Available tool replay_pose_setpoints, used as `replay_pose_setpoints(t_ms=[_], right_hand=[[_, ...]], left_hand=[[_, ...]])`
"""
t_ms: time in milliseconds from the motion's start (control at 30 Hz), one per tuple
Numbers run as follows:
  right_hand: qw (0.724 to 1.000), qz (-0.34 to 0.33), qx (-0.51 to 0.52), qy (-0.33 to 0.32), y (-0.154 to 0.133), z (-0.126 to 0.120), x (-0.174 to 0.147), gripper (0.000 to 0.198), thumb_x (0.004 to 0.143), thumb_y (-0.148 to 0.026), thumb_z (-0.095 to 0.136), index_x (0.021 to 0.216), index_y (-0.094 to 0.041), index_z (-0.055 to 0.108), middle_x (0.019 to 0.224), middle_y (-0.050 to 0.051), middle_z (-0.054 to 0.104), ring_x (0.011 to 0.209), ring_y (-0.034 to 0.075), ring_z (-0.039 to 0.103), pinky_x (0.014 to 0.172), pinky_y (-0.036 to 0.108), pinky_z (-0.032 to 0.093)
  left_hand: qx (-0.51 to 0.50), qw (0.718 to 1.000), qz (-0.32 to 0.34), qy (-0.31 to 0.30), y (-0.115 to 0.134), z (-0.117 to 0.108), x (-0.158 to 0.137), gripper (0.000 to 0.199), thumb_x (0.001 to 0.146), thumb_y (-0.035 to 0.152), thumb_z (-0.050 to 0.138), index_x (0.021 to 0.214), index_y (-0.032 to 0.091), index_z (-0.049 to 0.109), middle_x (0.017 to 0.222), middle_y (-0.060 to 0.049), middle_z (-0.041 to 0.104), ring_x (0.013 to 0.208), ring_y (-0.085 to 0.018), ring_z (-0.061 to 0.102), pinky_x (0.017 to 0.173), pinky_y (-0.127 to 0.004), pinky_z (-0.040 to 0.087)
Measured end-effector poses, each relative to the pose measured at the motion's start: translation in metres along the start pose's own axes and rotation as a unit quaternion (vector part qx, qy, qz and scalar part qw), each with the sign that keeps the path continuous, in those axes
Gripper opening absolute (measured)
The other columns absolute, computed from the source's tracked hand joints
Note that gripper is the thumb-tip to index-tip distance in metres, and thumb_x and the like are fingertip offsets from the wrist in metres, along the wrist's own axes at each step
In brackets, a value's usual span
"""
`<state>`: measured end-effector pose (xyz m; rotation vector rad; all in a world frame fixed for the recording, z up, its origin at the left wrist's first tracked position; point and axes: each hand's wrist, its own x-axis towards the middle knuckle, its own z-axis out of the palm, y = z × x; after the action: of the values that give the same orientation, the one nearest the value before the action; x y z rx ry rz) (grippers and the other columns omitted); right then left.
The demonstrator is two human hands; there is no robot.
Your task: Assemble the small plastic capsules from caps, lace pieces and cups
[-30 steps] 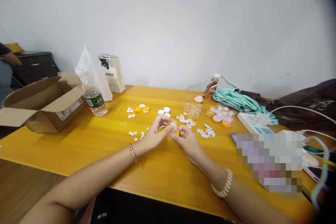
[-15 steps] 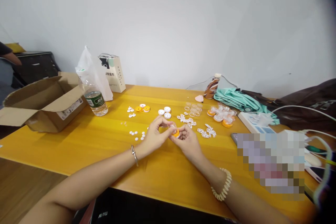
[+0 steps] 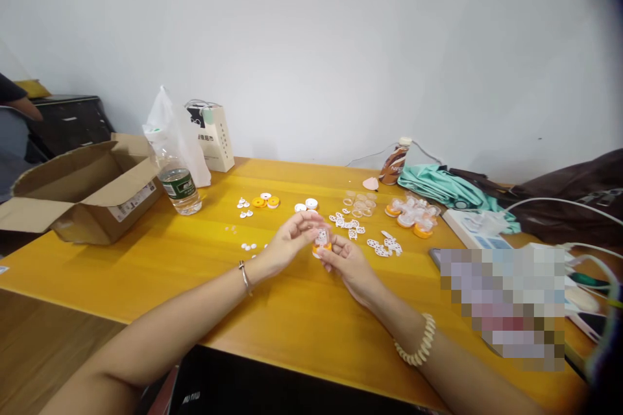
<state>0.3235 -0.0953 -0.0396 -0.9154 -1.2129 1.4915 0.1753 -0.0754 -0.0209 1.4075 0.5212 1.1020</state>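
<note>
Left hand (image 3: 288,245) has risen, fingers curved round a clear cap (image 3: 322,237), contact unclear; right hand (image 3: 351,266) pinches its six-o'clock orange base (image 3: 321,249), seemingly mid-fitting, likely needing alignment next.

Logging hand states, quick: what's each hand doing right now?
Left hand: curled at the clear top; whether it grips cannot be told.
Right hand: closed, holding the orange base below it.

we observe a yellow-brown table (image 3: 302,318). on it we locate a cardboard box (image 3: 95,224), water bottle (image 3: 180,187) and perforated parts (image 3: 390,244).
</note>
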Motion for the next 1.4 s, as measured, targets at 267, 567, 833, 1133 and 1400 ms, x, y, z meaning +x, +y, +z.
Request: replay_pose_setpoints(t_ms=[267,567,833,1133,1400], right_hand=[[1.0,-0.017,-0.003,-0.008,-0.001,-0.0017,-0.0002,0.026,0.061,-0.03,0.072,0.077,-0.018,0.056,0.063,-0.004,0.055,0.052,0.007,0.044,0.049,0.021,0.033],[1.0,-0.02,-0.015,-0.009,-0.0003,-0.0037,0.0005,0.026,0.062,-0.03,0.071,0.08,-0.018,0.057,0.066,-0.003,0.057,0.054,0.007,0.045,0.05,0.021,0.033],[1.0,-0.023,-0.013,-0.009,-0.0005,-0.0045,0.0009,0.024,0.063,-0.033,0.07,0.077,-0.017,0.059,0.065,-0.002,0.056,0.053,0.007,0.044,0.049,0.021,0.032],[0.999,-0.025,-0.023,-0.009,-0.0008,-0.0057,0.001,0.023,0.063,-0.034,0.069,0.076,-0.017,0.059,0.063,-0.002,0.056,0.052,0.007,0.043,0.049,0.021,0.032],[0.999,-0.025,-0.033,-0.011,-0.0008,-0.0056,0.0005,0.022,0.064,-0.035,0.068,0.074,-0.017,0.06,0.063,-0.001,0.055,0.052,0.008,0.044,0.048,0.021,0.033]], left_hand=[[0.058,0.998,0.009,-0.024,0.0065,-0.0014,-0.0028,0.038,0.08,0.03,0.054,0.116,0.021,0.046,0.105,-0.008,0.055,0.1,-0.019,0.05,0.089,-0.035,0.037],[0.033,0.998,0.001,-0.051,0.0029,-0.0044,-0.0013,0.036,0.083,0.027,0.049,0.118,0.021,0.044,0.112,-0.009,0.053,0.108,-0.02,0.047,0.093,-0.036,0.034],[-0.001,1.0,0.008,-0.017,-0.0015,-0.0037,0.0001,0.036,0.082,0.032,0.05,0.116,0.02,0.042,0.106,-0.009,0.056,0.1,-0.018,0.052,0.09,-0.036,0.036],[-0.002,1.0,0.001,-0.017,-0.0012,-0.0043,0.0,0.034,0.081,0.031,0.051,0.114,0.021,0.045,0.111,-0.009,0.053,0.105,-0.018,0.049,0.092,-0.033,0.034],[0.01,1.0,0.014,0.016,-0.0006,-0.0052,0.0011,0.035,0.078,0.032,0.057,0.109,0.02,0.045,0.11,-0.009,0.054,0.103,-0.018,0.05,0.09,-0.034,0.036]])
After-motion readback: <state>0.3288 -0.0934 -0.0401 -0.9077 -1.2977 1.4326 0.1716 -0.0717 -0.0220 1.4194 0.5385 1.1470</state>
